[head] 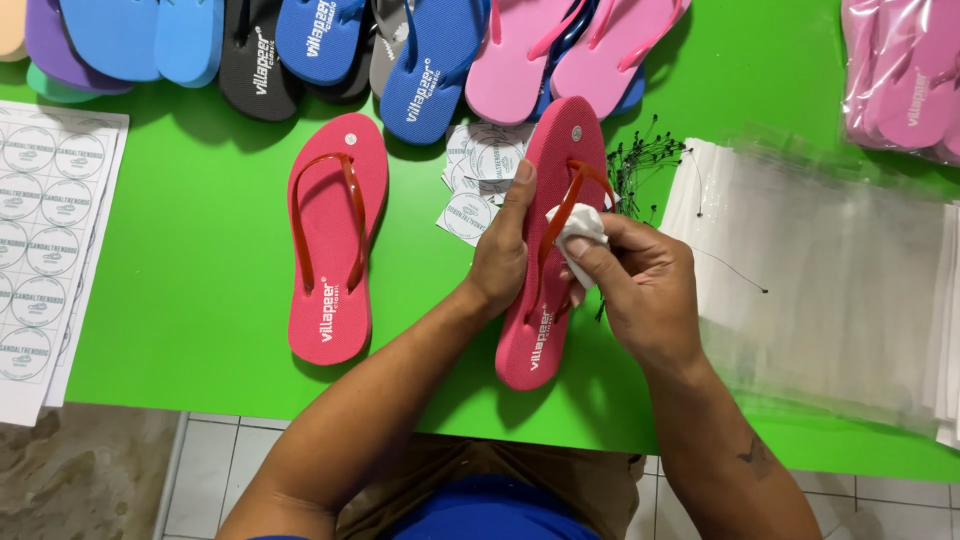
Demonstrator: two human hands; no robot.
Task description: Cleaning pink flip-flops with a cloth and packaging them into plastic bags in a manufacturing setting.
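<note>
Two red flip-flops with orange straps are on the green table (200, 300). One red flip-flop (333, 240) lies flat at the left of centre, untouched. My left hand (505, 245) grips the left edge of the other red flip-flop (545, 330), thumb up along its side. My right hand (640, 280) pinches a small white cloth (580, 228) against that flip-flop's orange strap (560, 215).
A row of flip-flops (430, 60) in blue, pink, black and purple lies along the far edge. Round stickers (475, 165) and black tag pins (640, 160) sit behind the held one. Sticker sheets (45, 230) lie left, clear plastic bags (830, 270) right, bagged pink flip-flops (905, 75) far right.
</note>
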